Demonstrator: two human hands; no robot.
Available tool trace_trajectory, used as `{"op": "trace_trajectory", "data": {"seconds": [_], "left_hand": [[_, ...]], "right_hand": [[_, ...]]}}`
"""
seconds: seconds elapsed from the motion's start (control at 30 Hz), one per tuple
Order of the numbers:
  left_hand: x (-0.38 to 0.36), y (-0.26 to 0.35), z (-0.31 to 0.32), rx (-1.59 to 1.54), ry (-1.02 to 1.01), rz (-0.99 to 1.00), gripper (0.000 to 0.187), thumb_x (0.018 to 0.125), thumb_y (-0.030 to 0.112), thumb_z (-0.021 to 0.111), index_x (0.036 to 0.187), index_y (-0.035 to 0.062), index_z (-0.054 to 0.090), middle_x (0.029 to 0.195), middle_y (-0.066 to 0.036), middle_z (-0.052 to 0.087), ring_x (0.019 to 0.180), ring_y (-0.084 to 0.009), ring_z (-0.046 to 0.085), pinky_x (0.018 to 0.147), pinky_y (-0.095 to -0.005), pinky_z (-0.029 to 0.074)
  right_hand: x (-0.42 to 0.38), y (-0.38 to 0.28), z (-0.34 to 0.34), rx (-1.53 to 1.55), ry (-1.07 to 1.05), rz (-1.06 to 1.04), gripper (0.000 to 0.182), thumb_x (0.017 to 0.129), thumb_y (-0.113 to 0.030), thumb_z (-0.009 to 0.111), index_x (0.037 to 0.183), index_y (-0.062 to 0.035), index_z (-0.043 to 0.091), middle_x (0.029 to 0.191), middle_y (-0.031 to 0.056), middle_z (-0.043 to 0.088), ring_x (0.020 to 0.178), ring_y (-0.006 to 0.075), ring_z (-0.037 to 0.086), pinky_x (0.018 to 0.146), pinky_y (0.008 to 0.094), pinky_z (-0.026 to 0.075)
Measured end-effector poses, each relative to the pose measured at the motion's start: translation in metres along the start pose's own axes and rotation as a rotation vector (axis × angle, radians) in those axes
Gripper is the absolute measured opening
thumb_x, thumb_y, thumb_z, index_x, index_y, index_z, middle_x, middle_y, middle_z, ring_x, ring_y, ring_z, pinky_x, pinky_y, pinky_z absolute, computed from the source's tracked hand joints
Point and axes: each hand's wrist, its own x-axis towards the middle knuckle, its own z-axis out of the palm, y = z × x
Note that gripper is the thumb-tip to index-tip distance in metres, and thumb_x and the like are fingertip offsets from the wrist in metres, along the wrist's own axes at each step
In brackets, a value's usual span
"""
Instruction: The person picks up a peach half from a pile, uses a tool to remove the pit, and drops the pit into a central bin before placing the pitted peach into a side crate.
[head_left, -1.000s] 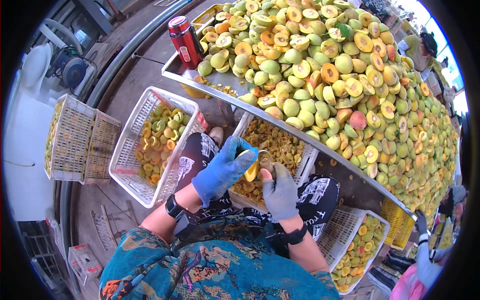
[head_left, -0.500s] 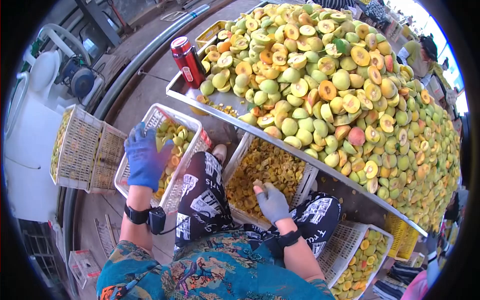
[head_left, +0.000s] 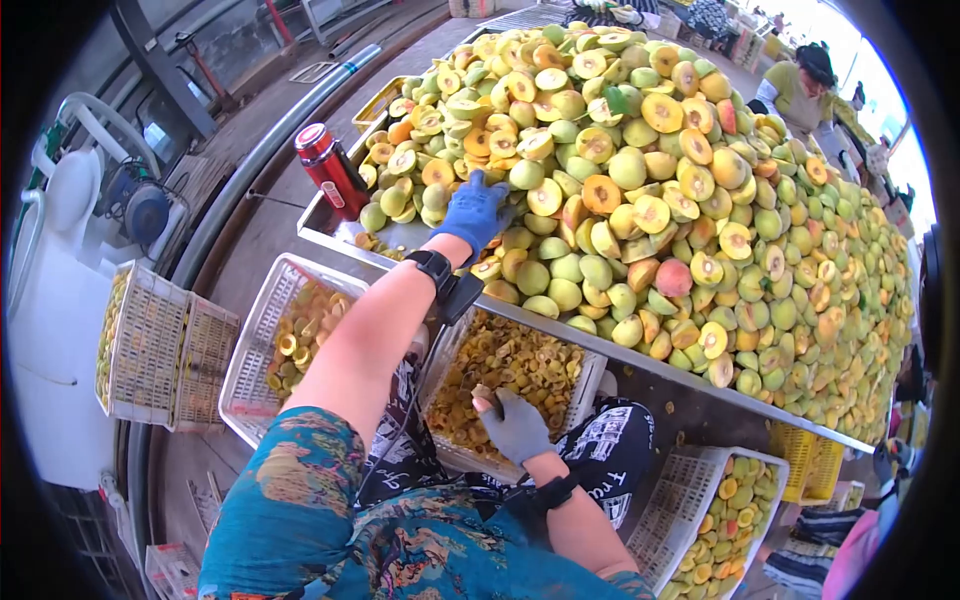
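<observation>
My left hand [head_left: 472, 215], in a blue glove, reaches onto the near left edge of a big heap of halved fruit, like peaches or apricots [head_left: 640, 215]. Its fingers are stretched out and touch the fruit; no piece shows in them. Low over a white crate [head_left: 590, 385] of brownish pits and scraps [head_left: 520, 365], my right hand [head_left: 515, 428] is closed in a grey glove, thumb tip bare. Something small and pale sits at its fingertips, too small to name. The heap rests on a metal-edged table [head_left: 600, 350].
A red thermos [head_left: 332, 172] stands at the table's left corner. White crates of fruit halves [head_left: 290, 290] are at my left, with stacked crates [head_left: 150, 345] beyond; another crate [head_left: 690, 500] is at my right, near a yellow crate [head_left: 815, 465]. Another person [head_left: 795, 90] is behind the heap.
My left hand has moved from above the left crate, up and right onto the fruit heap. My right hand stays closed over the scraps crate. The view has shifted slightly.
</observation>
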Motion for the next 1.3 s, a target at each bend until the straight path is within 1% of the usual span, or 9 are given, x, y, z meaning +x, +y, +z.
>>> {"op": "trace_trajectory", "data": {"seconds": [0.17, 0.27, 0.47, 0.53, 0.57, 0.67, 1.0, 1.17, 1.3], "left_hand": [[-0.016, -0.032, 0.027, -0.014, 0.267, 0.122, 0.033, 0.083, 0.023, 0.067, 0.113, 0.0091, 0.060, 0.116, -0.020, 0.053, 0.096, -0.0388, 0.056, 0.086, -0.0446, 0.047], [-0.056, -0.006, -0.023, -0.795, -0.045, -0.122, 0.037, 0.090, 0.027, 0.066, 0.119, 0.0069, 0.056, 0.103, -0.009, 0.061, 0.099, -0.0207, 0.062, 0.083, -0.0361, 0.050], [-0.168, 0.025, -0.073, -2.033, -0.373, -0.412, 0.037, 0.098, 0.021, 0.055, 0.132, 0.0060, 0.048, 0.122, -0.007, 0.060, 0.114, -0.0199, 0.059, 0.098, -0.0342, 0.049], [-0.205, 0.038, -0.075, -1.796, -0.216, -0.309, 0.038, 0.100, 0.024, 0.052, 0.132, 0.0055, 0.047, 0.122, -0.008, 0.059, 0.117, -0.0186, 0.057, 0.098, -0.0338, 0.049], [-0.217, 0.033, -0.072, -1.184, -0.103, 0.023, 0.041, 0.101, 0.031, 0.048, 0.132, 0.0041, 0.046, 0.121, -0.009, 0.060, 0.117, -0.0187, 0.056, 0.097, -0.0333, 0.048], [-0.243, 0.062, -0.095, -1.703, -0.090, -0.296, 0.047, 0.102, 0.039, 0.043, 0.132, 0.0031, 0.046, 0.121, -0.011, 0.059, 0.115, -0.0200, 0.057, 0.097, -0.0332, 0.047], [-0.290, 0.077, -0.129, -1.583, -0.031, -0.221, 0.048, 0.104, 0.038, 0.038, 0.129, -0.0009, 0.049, 0.118, -0.010, 0.059, 0.109, -0.0168, 0.056, 0.101, -0.0303, 0.041], [-0.303, 0.087, -0.109, -1.456, 0.055, -0.158, 0.037, 0.105, 0.027, 0.041, 0.123, -0.0016, 0.054, 0.116, -0.011, 0.059, 0.107, -0.0162, 0.056, 0.095, -0.0301, 0.044], [-0.306, 0.092, -0.105, -1.509, -0.001, -0.208, 0.046, 0.104, 0.041, 0.039, 0.124, 0.0015, 0.052, 0.115, -0.006, 0.056, 0.102, -0.0122, 0.055, 0.092, -0.0269, 0.044]], "right_hand": [[-0.003, -0.004, -0.004, 0.021, -0.041, 0.020, 0.053, 0.091, -0.055, 0.052, 0.104, -0.0034, 0.057, 0.091, 0.0276, 0.065, 0.086, 0.0461, 0.062, 0.075, 0.0517, 0.049], [-0.009, -0.013, -0.006, 0.080, 0.141, 0.019, 0.054, 0.087, -0.050, 0.062, 0.110, -0.0017, 0.057, 0.091, 0.0278, 0.065, 0.086, 0.0458, 0.063, 0.074, 0.0495, 0.050], [-0.030, -0.050, -0.031, 0.490, 0.318, -0.113, 0.048, 0.087, -0.035, 0.069, 0.115, 0.0022, 0.057, 0.087, 0.0217, 0.067, 0.080, 0.0346, 0.068, 0.071, 0.0394, 0.052], [-0.041, -0.062, -0.032, 0.524, 0.270, -0.124, 0.042, 0.089, -0.032, 0.067, 0.113, 0.0017, 0.058, 0.085, 0.0209, 0.066, 0.077, 0.0325, 0.068, 0.069, 0.0393, 0.051], [-0.048, -0.073, -0.035, 0.469, 0.230, -0.129, 0.041, 0.089, -0.031, 0.066, 0.113, 0.0016, 0.058, 0.083, 0.0211, 0.066, 0.076, 0.0325, 0.068, 0.068, 0.0396, 0.051], [-0.066, -0.102, -0.041, 0.351, 0.182, -0.178, 0.037, 0.091, -0.030, 0.064, 0.110, 0.0008, 0.057, 0.080, 0.0210, 0.064, 0.073, 0.0337, 0.067, 0.064, 0.0397, 0.050], [-0.088, -0.121, -0.042, 0.415, 0.317, -0.205, 0.029, 0.088, -0.023, 0.068, 0.106, -0.0014, 0.061, 0.078, 0.0113, 0.065, 0.070, 0.0187, 0.063, 0.064, 0.0344, 0.049], [-0.094, -0.122, -0.029, 0.269, 0.444, -0.262, 0.023, 0.082, -0.018, 0.071, 0.096, -0.0025, 0.061, 0.079, 0.0174, 0.064, 0.075, 0.0390, 0.064, 0.066, 0.0401, 0.050], [-0.098, -0.119, -0.021, 0.158, 0.491, -0.333, 0.021, 0.082, -0.016, 0.072, 0.094, -0.0027, 0.060, 0.078, 0.0169, 0.063, 0.075, 0.0383, 0.064, 0.066, 0.0410, 0.050]]}}
